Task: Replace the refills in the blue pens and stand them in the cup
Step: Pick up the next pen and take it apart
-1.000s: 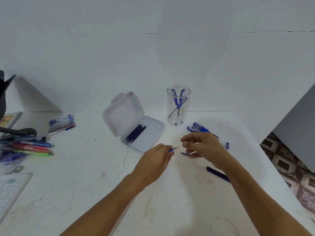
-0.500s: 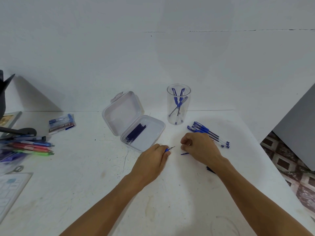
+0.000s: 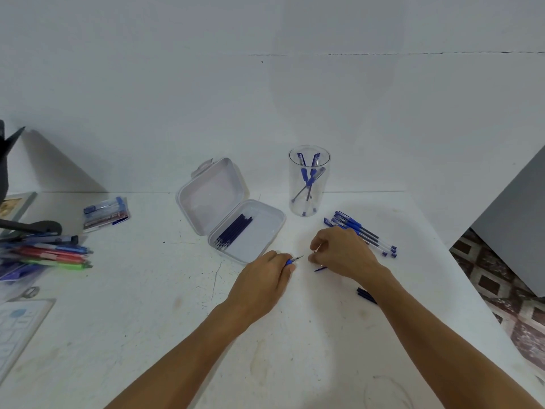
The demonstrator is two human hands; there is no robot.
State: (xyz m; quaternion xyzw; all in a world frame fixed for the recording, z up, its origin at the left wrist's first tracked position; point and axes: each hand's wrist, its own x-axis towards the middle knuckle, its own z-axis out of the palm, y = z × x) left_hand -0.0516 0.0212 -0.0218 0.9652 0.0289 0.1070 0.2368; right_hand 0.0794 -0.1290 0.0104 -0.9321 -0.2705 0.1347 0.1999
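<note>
My left hand point(image 3: 264, 280) grips a blue pen part point(image 3: 294, 259) whose thin metal point sticks out to the right. My right hand point(image 3: 342, 253) is curled just right of it, fingers closed round a clear pen barrel that is mostly hidden; a blue end point(image 3: 320, 269) pokes out beneath it. The two hands are a small gap apart, low over the table. A clear cup point(image 3: 309, 208) behind them holds three blue pens point(image 3: 308, 178). An open plastic box point(image 3: 265, 228) holds several dark blue refills point(image 3: 234, 231). Several blue pens point(image 3: 365, 236) lie behind my right hand.
Loose dark refills point(image 3: 365, 296) lie beside my right forearm. Coloured pens point(image 3: 53, 256) and a packet of pens point(image 3: 104, 214) are at the far left. The table edge point(image 3: 472, 284) drops to a tiled floor on the right. A white wall stands close behind the cup.
My right hand has come down from above the table to just over its surface and closer to my left hand. My left hand has barely moved.
</note>
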